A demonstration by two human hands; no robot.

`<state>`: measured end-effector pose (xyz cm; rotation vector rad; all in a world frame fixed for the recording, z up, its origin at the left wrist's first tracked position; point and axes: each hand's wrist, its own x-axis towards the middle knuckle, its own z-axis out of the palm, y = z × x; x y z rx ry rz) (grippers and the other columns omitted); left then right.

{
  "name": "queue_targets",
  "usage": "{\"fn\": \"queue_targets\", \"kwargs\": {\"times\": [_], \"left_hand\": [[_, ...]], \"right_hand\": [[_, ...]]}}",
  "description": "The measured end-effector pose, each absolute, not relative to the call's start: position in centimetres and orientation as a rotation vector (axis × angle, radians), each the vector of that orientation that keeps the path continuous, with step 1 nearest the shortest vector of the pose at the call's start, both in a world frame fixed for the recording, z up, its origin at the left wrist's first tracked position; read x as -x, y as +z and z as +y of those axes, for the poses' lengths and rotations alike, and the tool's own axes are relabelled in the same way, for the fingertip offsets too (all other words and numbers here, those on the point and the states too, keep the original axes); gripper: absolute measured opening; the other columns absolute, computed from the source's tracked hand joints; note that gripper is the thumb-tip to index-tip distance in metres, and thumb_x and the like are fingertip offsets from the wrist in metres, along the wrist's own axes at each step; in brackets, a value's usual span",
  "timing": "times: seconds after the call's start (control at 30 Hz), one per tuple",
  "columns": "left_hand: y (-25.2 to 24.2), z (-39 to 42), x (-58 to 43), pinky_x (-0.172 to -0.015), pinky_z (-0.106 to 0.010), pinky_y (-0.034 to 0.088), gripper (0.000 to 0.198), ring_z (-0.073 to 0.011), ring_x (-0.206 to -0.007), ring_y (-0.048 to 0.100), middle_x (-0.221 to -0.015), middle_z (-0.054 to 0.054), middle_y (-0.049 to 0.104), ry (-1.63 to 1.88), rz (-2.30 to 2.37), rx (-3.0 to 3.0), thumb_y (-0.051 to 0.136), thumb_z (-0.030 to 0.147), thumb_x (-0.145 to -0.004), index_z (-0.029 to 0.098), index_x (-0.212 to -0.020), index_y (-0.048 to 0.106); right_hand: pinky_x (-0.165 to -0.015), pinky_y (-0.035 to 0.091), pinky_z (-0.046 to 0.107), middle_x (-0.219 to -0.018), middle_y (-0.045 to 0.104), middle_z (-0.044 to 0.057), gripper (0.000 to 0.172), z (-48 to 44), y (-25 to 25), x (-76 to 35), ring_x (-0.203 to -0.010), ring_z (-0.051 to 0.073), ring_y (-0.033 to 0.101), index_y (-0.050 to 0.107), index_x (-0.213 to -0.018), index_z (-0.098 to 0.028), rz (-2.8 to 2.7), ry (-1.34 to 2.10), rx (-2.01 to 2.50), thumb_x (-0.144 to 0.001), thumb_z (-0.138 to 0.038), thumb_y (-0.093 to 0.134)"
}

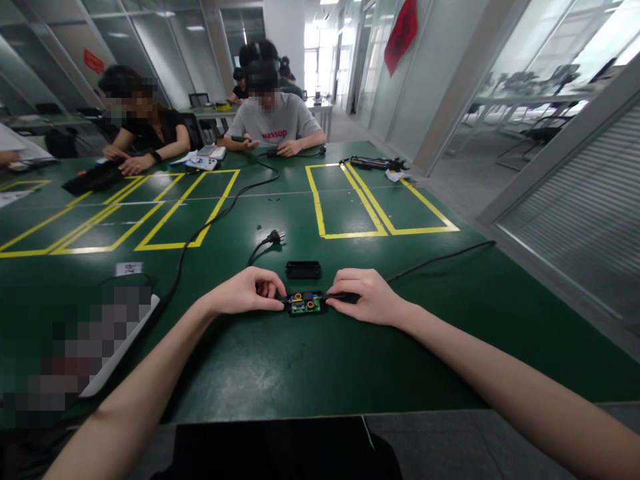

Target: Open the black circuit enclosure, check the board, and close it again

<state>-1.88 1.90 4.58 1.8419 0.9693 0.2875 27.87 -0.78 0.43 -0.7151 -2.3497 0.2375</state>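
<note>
An opened power adapter (307, 304) lies on the green table in front of me, its circuit board and copper coils showing inside a black half-shell. At its left end, my left hand (254, 291) pinches the black cable where it enters the case. My right hand (367, 297) grips the black cable (345, 295) at the right end, thumb and fingers closed round it. Just beyond the adapter sits the black cover (303, 269), apart from it. A black power plug (274, 237) on a cord lies past my left hand.
The cord (440, 257) runs off to the right over the green table (260, 373). A long black cable (220, 217) crosses the left side. Yellow tape (355, 235) marks rectangles farther back. Two people (273, 120) sit across the table, and a folded black tripod-like item (377, 163) lies at the far edge.
</note>
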Motion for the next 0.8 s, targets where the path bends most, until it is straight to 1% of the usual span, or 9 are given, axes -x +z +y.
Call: {"fn": "queue_targets", "kwargs": {"times": [0.2, 0.33, 0.43, 0.5, 0.6, 0.73, 0.8], "left_hand": [[4.3, 2.1, 1.9, -0.06, -0.022, 0.04, 0.03, -0.0114, -0.065, 0.051, -0.073, 0.002, 0.061, 0.321, 0.956, -1.895, 0.081, 0.041, -0.075, 0.015, -0.088, 0.073], [4.1, 2.2, 1.9, -0.06, -0.023, 0.039, 0.031, -0.0117, -0.067, 0.05, -0.08, 0.0, 0.063, 0.31, 0.944, -1.938, 0.08, 0.044, -0.078, 0.016, -0.09, 0.074], [4.0, 2.3, 2.0, -0.062, -0.023, 0.04, 0.031, -0.0118, -0.069, 0.051, -0.084, -0.001, 0.062, 0.322, 0.915, -1.968, 0.079, 0.045, -0.08, 0.015, -0.082, 0.071], [3.8, 2.3, 2.1, -0.063, -0.024, 0.04, 0.031, -0.012, -0.071, 0.051, -0.086, -0.001, 0.061, 0.336, 0.888, -1.994, 0.077, 0.045, -0.083, 0.015, -0.078, 0.068], [3.6, 2.3, 2.0, -0.066, -0.025, 0.041, 0.029, -0.0128, -0.074, 0.051, -0.087, -0.001, 0.059, 0.338, 0.848, -2.03, 0.073, 0.043, -0.087, 0.016, -0.078, 0.067], [3.5, 2.3, 1.8, -0.072, -0.026, 0.042, 0.029, -0.014, -0.078, 0.053, -0.085, 0.0, 0.058, 0.367, 0.818, -2.05, 0.071, 0.04, -0.088, 0.016, -0.074, 0.063], [3.4, 2.2, 1.6, -0.073, -0.027, 0.042, 0.029, -0.0141, -0.078, 0.053, -0.084, 0.0, 0.058, 0.38, 0.823, -2.056, 0.07, 0.039, -0.088, 0.016, -0.072, 0.061]], "right_hand": [[-0.066, 0.053, 0.027, -0.085, 0.071, 0.005, 0.013, -0.7, 0.6, -27.9, -0.074, 0.016, 0.068, 0.073, -0.098, -0.018, -2.377, 0.381, 0.74, -0.096, -0.024, 0.062], [-0.071, 0.055, 0.028, -0.09, 0.073, 0.007, 0.014, -0.4, 0.6, -28.2, -0.08, 0.018, 0.069, 0.074, -0.099, -0.017, -2.394, 0.41, 0.674, -0.099, -0.025, 0.062], [-0.073, 0.056, 0.029, -0.093, 0.073, 0.007, 0.018, -0.3, 0.5, -28.3, -0.083, 0.018, 0.07, 0.076, -0.099, -0.018, -2.4, 0.383, 0.651, -0.101, -0.027, 0.061], [-0.073, 0.055, 0.029, -0.094, 0.073, 0.007, 0.02, -0.2, 0.5, -28.4, -0.083, 0.018, 0.07, 0.077, -0.097, -0.018, -2.421, 0.352, 0.654, -0.102, -0.028, 0.06], [-0.072, 0.054, 0.028, -0.094, 0.073, 0.007, 0.022, -0.3, 0.7, -28.3, -0.083, 0.017, 0.07, 0.077, -0.093, -0.018, -2.474, 0.314, 0.671, -0.102, -0.028, 0.059], [-0.071, 0.052, 0.028, -0.095, 0.073, 0.007, 0.024, -0.4, 0.9, -28.3, -0.082, 0.017, 0.069, 0.076, -0.093, -0.018, -2.527, 0.259, 0.682, -0.103, -0.027, 0.057], [-0.07, 0.051, 0.027, -0.095, 0.072, 0.007, 0.025, -0.5, 0.9, -28.3, -0.082, 0.017, 0.068, 0.076, -0.092, -0.018, -2.539, 0.234, 0.683, -0.104, -0.027, 0.055]]}}
